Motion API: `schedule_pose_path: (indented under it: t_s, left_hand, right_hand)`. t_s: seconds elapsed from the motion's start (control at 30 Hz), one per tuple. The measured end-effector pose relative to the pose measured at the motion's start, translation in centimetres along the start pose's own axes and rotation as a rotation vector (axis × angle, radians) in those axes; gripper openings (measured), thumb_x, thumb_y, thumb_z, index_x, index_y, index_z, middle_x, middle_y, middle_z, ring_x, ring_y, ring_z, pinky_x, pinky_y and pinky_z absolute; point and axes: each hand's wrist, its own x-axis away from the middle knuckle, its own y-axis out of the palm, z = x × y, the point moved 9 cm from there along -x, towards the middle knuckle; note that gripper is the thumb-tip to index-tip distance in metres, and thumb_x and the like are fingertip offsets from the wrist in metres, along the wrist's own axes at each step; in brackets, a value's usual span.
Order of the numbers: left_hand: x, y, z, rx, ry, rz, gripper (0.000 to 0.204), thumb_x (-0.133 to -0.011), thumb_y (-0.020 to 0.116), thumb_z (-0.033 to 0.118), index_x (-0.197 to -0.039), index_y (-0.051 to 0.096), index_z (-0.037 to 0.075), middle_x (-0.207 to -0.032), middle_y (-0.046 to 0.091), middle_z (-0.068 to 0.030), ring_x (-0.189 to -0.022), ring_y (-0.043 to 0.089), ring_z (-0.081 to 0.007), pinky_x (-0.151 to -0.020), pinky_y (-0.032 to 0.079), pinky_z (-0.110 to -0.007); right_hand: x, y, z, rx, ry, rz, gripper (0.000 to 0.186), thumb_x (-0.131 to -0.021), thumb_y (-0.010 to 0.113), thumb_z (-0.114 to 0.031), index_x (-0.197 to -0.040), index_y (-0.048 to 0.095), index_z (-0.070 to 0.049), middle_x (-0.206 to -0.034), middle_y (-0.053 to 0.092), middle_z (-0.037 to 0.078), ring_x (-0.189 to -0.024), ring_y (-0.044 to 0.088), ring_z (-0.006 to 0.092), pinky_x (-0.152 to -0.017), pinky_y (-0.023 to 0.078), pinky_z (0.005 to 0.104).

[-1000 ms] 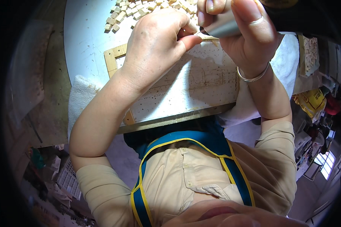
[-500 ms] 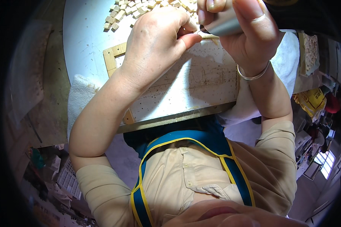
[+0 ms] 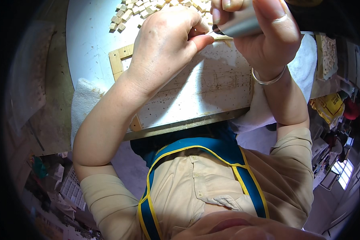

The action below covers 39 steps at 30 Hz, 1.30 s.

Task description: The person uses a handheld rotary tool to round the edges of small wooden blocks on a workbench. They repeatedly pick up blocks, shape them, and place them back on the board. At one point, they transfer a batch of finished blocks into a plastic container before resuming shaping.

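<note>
Near the white board, the grey tool, probably stiff and slick, is best gripped round its barrel, as by the right hand. The left hand's fingers are pinched narrow; whether on anything cannot be told.

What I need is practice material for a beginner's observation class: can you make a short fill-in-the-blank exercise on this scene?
1. The smooth grey tool is gripped in the person's ____.
2. The small loose cubes beyond the left hand are made of ____.
3. The blue apron has ____ edging.
4. The towel beside the left forearm is ____ in colour.

Missing words: right hand; wood; yellow; white.
</note>
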Motion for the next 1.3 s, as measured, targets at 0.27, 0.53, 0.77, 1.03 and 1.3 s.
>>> schedule_pose_path:
  t_s: [0.27,0.53,0.77,1.03,1.3]
  left_hand:
    - [0.0,0.1,-0.2,-0.001,-0.004,-0.021,0.022,-0.087,0.084,0.016,-0.102,0.075,0.002,-0.087,0.074,-0.0088,-0.078,0.072,-0.0166,-0.074,0.059,-0.029]
    - [0.1,0.2,-0.4,0.008,-0.018,-0.024,0.022,-0.087,0.084,0.017,-0.101,0.075,0.002,-0.088,0.074,-0.0096,-0.079,0.073,-0.0173,-0.075,0.060,-0.029]
    - [0.1,0.3,-0.6,0.021,-0.022,-0.026,0.022,-0.086,0.084,0.016,-0.100,0.075,0.001,-0.088,0.074,-0.0103,-0.079,0.073,-0.0175,-0.075,0.061,-0.029]
    - [0.1,0.3,-0.5,0.017,-0.024,-0.020,0.022,-0.086,0.084,0.015,-0.101,0.075,0.002,-0.089,0.074,-0.0100,-0.079,0.073,-0.0176,-0.075,0.061,-0.029]
    - [0.2,0.1,-0.8,-0.048,-0.035,-0.020,0.020,-0.089,0.082,0.016,-0.101,0.076,0.001,-0.084,0.074,-0.0096,-0.075,0.071,-0.0171,-0.069,0.058,-0.029]
  right_hand:
    - [0.2,0.1,-0.3,0.048,-0.110,-0.067,0.014,-0.100,0.056,-0.016,-0.106,0.061,-0.004,-0.099,0.061,0.005,-0.092,0.060,0.0141,-0.084,0.048,0.0290]
    - [0.3,-0.2,-0.4,0.017,-0.146,-0.069,0.014,-0.101,0.056,-0.015,-0.106,0.061,-0.003,-0.103,0.061,0.006,-0.095,0.059,0.0160,-0.088,0.047,0.0306]
    - [0.5,-0.2,0.4,-0.076,-0.073,-0.078,0.018,-0.103,0.054,-0.018,-0.106,0.060,-0.002,-0.103,0.061,0.007,-0.096,0.059,0.0177,-0.089,0.046,0.0331]
    - [0.5,-0.5,0.3,-0.042,-0.102,-0.010,0.014,-0.101,0.056,-0.015,-0.105,0.060,-0.002,-0.097,0.061,0.006,-0.090,0.061,0.0168,-0.082,0.050,0.0317]
    - [-0.2,0.3,-2.5,0.187,-0.339,0.006,0.038,-0.094,0.059,-0.002,-0.128,0.043,0.000,-0.092,0.062,0.007,-0.080,0.065,0.0148,-0.072,0.054,0.0280]
